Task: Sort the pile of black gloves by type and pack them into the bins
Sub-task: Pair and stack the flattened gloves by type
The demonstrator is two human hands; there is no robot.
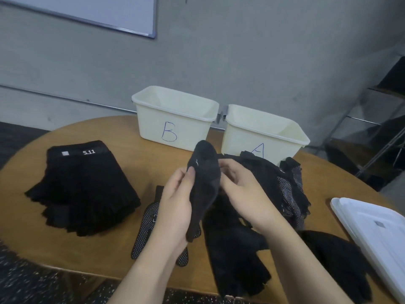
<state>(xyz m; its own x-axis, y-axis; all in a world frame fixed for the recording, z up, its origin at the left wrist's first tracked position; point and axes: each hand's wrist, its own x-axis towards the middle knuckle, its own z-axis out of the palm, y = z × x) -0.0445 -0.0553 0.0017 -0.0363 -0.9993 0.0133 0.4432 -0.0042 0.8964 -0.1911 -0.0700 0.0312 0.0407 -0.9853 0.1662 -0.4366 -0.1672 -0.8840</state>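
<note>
So both hands are up over the middle of the round wooden worktop (pixel 26 207), working one dark knit piece (pixel 203 185) that honestly looks more like a sock than a glove. Left hand (pixel 175 207) has its grip closed round the lower part, thumb pressed on the front. Right hand (pixel 238 194) pinches the right edge, fingers curled in. Under them sits the loose pile of black gloves (pixel 236 249), a dotted-palm glove (pixel 146 224) poking out on the left and more dotted gloves (pixel 289 189) on the right. A neat stack of fingerless 5.11 gloves (pixel 83 189) lies apart, far left. Bin B (pixel 175 119) and bin A (pixel 263 137) stand at the back, side by side. White lid (pixel 372 238) at the right edge.
</note>
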